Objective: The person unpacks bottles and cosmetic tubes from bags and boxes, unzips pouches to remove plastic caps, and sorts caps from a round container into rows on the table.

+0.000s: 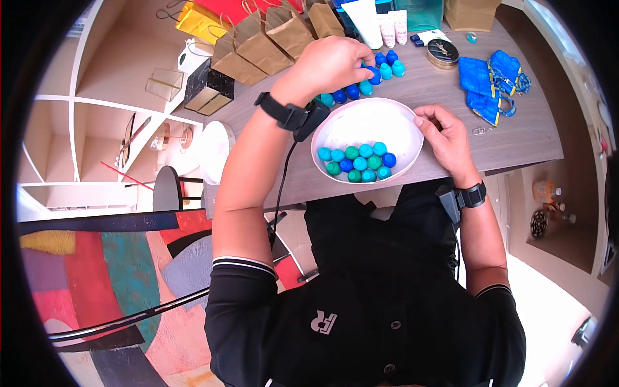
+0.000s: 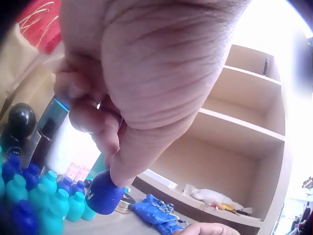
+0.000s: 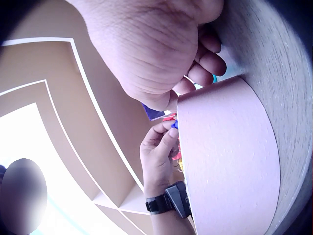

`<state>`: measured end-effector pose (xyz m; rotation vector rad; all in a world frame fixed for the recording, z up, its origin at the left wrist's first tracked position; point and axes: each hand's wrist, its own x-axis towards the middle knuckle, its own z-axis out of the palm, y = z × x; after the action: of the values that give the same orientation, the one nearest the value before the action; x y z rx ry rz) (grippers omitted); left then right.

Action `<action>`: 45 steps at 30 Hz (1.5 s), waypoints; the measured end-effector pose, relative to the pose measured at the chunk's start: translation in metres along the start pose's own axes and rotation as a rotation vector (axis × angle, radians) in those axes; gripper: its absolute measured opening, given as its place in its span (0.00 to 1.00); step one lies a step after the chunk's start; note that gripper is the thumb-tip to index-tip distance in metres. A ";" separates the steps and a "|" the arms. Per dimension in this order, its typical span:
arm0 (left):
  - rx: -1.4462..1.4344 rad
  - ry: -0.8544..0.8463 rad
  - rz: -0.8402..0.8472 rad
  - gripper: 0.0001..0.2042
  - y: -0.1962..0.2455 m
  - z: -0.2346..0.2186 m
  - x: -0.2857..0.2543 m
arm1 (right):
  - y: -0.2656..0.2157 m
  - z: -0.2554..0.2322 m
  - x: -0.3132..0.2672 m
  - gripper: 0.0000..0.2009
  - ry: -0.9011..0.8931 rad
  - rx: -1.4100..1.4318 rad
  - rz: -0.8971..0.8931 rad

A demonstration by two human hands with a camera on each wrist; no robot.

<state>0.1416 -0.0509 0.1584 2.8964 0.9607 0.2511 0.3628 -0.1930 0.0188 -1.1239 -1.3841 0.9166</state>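
Observation:
My left hand (image 1: 332, 64) reaches over the far side of the table and pinches a small dark blue bottle (image 2: 105, 195) between thumb and fingers. Around it stand several more little bottles in teal (image 2: 59, 201) and dark blue, set in rows behind the bowl. The bowl (image 1: 367, 122), oval and whitish-pink, sits near the table's front edge. Several teal, green and blue bottles (image 1: 367, 175) are grouped in its near half. With thumb and fingers, my right hand (image 1: 447, 138) grips the bowl's right rim; its outer wall (image 3: 230, 156) fills much of the right wrist view.
Brown paper bags (image 1: 261, 42) line the back left, next to a black marbled box (image 1: 209, 89). White tubes (image 1: 363, 24) stand at the back. A round tin (image 1: 443, 53) and blue drawstring-like pouches (image 1: 480, 77) lie to the right. Cables hang from my left wrist camera.

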 end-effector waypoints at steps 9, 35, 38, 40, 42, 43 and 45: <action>0.077 -0.219 -0.059 0.12 -0.018 0.035 0.030 | 0.004 0.000 0.001 0.11 0.012 0.011 -0.038; 0.039 -0.230 -0.183 0.12 -0.034 0.034 -0.003 | 0.002 0.001 0.001 0.11 0.000 -0.002 -0.034; -0.037 -0.239 -0.177 0.12 -0.036 0.039 -0.005 | 0.000 0.000 0.000 0.11 0.001 -0.018 -0.038; -0.043 -0.217 -0.185 0.12 -0.037 0.041 -0.006 | -0.001 0.000 0.001 0.11 0.000 -0.028 -0.042; -0.051 -0.196 -0.196 0.13 -0.038 0.041 -0.009 | -0.001 0.000 0.001 0.11 -0.002 -0.037 -0.034; -0.105 -0.097 -0.197 0.12 -0.041 0.040 -0.013 | -0.001 0.000 0.000 0.11 -0.008 -0.040 -0.032; -0.164 0.003 -0.202 0.12 -0.046 0.035 -0.024 | -0.002 0.001 0.000 0.11 0.003 -0.042 -0.024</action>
<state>0.1022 -0.0294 0.1149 2.6302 1.1639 0.3045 0.3620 -0.1936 0.0203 -1.1374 -1.4174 0.8713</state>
